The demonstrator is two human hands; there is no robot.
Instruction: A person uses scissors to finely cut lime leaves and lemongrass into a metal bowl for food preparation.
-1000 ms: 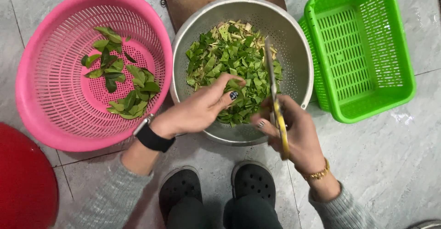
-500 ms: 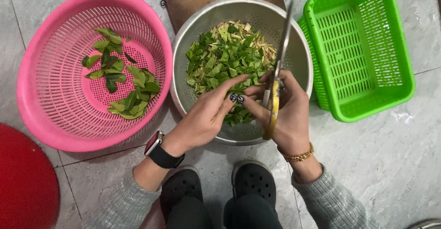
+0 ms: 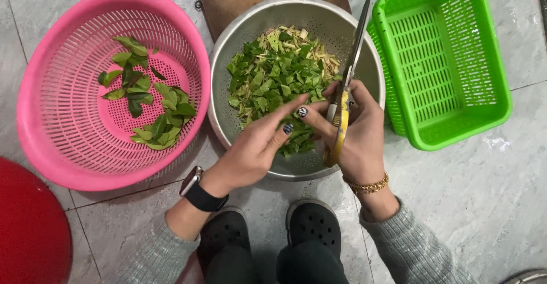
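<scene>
Your scissors (image 3: 347, 84) stand over the right half of the metal colander (image 3: 364, 62), their long axis running nearly straight up the view with a slight lean to the right: the blade tips point away from you toward the far rim, and the yellow handles sit low, near your palm. The blades lie together. Your right hand (image 3: 356, 133) grips those handles, fingers curled closed around them, wrist bent inward over the near rim, a gold bracelet (image 3: 369, 185) at the wrist. Your left hand (image 3: 256, 147) comes in from the lower left, palm down, fingers stretched long and close together, the painted fingertips (image 3: 302, 112) meeting your right hand just beside the handles; whether they pinch a leaf you cannot tell. A black watch (image 3: 199, 191) bands that wrist. Below lie the chopped greens (image 3: 273, 79). To the left sits a pink basket (image 3: 45, 141) holding whole leaves (image 3: 151, 104); to the right, a green crate (image 3: 461, 124).
</scene>
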